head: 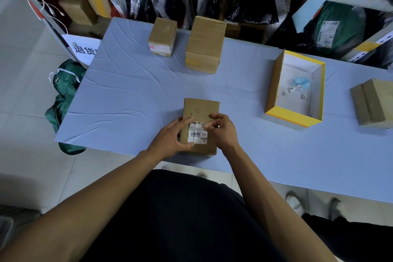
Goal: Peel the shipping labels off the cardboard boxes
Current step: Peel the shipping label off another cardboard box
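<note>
Presently: right hand fingers pinched at the top right corner of the white shipping label — lift just begun, label mostly stuck. Left hand curled round the near cardboard box, steadying it on the creased blue surface. Far small box keeps its label; others show plain matte brown board.

Both hands forward; fingers curled

Open yellow tray (scraps inside) on pale tablecloth
</note>
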Demonstrator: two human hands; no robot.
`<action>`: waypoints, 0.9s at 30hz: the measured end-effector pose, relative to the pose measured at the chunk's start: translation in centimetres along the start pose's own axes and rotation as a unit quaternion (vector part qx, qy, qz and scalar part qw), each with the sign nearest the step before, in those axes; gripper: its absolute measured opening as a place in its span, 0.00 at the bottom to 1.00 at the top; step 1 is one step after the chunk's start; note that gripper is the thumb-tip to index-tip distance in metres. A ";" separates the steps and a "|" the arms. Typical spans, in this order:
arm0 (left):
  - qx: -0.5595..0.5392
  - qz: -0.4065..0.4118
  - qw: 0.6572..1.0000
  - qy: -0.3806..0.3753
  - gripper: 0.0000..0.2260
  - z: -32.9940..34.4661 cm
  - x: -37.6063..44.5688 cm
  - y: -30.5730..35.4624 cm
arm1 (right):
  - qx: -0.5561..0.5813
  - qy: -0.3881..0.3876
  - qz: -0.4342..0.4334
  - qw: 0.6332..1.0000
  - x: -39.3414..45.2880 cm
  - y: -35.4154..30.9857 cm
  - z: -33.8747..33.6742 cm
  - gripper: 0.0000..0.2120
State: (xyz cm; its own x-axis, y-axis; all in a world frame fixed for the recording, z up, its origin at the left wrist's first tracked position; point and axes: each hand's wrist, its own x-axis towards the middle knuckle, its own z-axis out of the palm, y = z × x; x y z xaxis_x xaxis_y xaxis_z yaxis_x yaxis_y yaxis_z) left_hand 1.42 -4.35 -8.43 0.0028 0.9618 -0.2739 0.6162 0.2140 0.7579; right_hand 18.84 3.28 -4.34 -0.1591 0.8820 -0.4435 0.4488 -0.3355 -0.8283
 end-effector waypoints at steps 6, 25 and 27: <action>-0.006 -0.001 1.000 0.000 0.38 0.0 0.0 0.0 | -0.005 -0.005 -0.001 1.000 -0.1 -0.2 -0.2 0.11; 0.006 -0.003 1.000 0.003 0.37 0.0 -0.1 0.1 | -0.011 -0.014 0.021 1.000 0.0 -0.2 -0.4 0.12; 0.005 -0.004 1.000 0.003 0.37 0.0 -0.1 0.1 | -0.021 -0.015 0.022 0.999 0.1 -0.1 -0.5 0.14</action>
State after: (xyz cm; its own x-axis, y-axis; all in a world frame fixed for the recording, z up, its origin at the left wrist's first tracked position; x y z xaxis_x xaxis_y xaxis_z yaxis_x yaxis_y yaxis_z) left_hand 1.52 -4.46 -8.31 -0.0077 0.9611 -0.2759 0.6239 0.2203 0.7499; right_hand 19.22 3.57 -4.11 -0.1636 0.8562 -0.4900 0.4929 -0.3593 -0.7924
